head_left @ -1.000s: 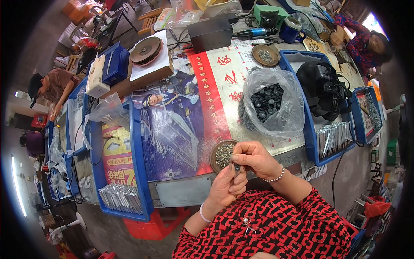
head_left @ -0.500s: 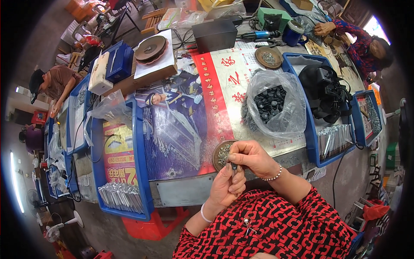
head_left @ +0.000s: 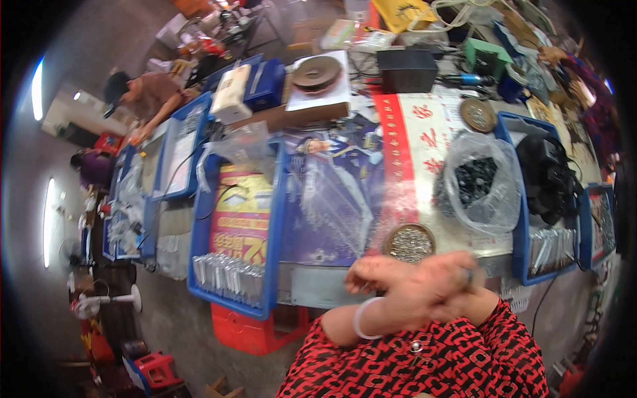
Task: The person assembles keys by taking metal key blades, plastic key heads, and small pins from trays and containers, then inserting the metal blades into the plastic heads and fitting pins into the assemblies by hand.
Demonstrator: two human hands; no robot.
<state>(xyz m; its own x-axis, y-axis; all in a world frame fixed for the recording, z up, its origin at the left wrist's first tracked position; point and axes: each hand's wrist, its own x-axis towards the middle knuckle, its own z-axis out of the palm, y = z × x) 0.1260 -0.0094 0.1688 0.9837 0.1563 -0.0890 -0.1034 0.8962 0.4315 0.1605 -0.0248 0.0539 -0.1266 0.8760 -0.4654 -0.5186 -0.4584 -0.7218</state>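
My two hands overlap in front of my body, smeared by motion. My left hand [head_left: 418, 295], with a white bangle at its wrist, reaches across to the right. A small dark piece [head_left: 468, 273] shows at its fingertips, too blurred to name. My right hand [head_left: 466, 306] is largely hidden against the left one, and which of the bent fingers are its own is unclear. Just beyond the hands sits a round dish of small metal parts [head_left: 410, 242]. Farther right lies an open clear plastic bag [head_left: 501, 199] of small black pieces [head_left: 474, 180].
A blue tray [head_left: 283, 219] with rows of metal strips [head_left: 229, 273] is at left; another blue tray [head_left: 524, 232] at right holds strips and a black strapped bag [head_left: 547, 179]. A second dish [head_left: 478, 115], a dark box [head_left: 407, 71] and two co-workers [head_left: 149, 99] [head_left: 600, 99] are farther back.
The view has swung left, so the table appears farther right. My hands have gone from upright, pinched together over a small dark piece, to crossed and overlapping.
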